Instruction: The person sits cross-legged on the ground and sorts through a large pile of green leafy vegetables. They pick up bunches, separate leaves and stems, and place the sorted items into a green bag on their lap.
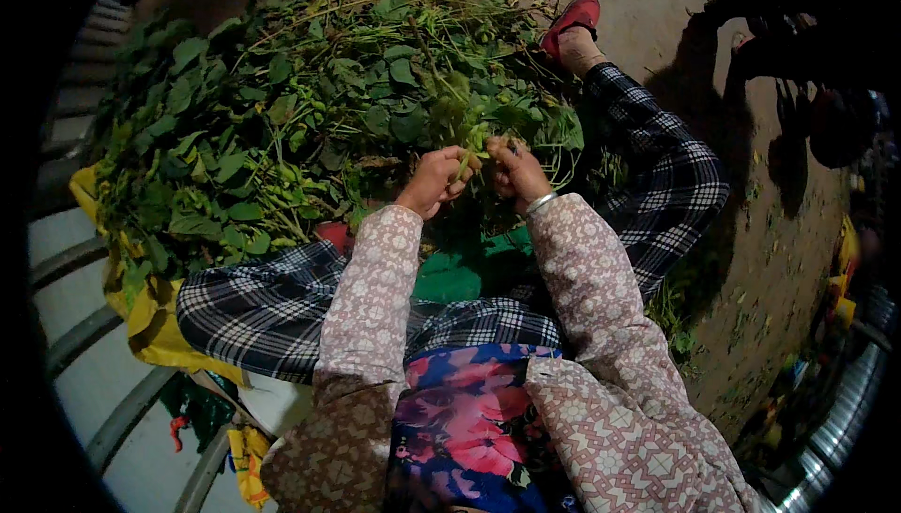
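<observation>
My left hand (440, 178) and my right hand (517, 171) are close together over my lap, fingers curled on a green leafy plant stalk with pods (459, 108). The stalk rises from the hands towards the pile, and its lower end between the fingers is partly hidden. A silver bangle (541, 202) circles my right wrist. Beyond the hands and to their left spreads a large heap of cut leafy bean-like plants (281, 105). Under the hands, between my legs, lies something green and smooth (450, 277), partly in shadow.
My bent legs in plaid trousers (260, 302) border the heap; a red shoe (581, 13) shows at its far right. Yellow sheeting (158, 319) lies under its left edge, beside curved metal bars (77, 337). Scattered leaf bits dot the brown ground (774, 266) at right.
</observation>
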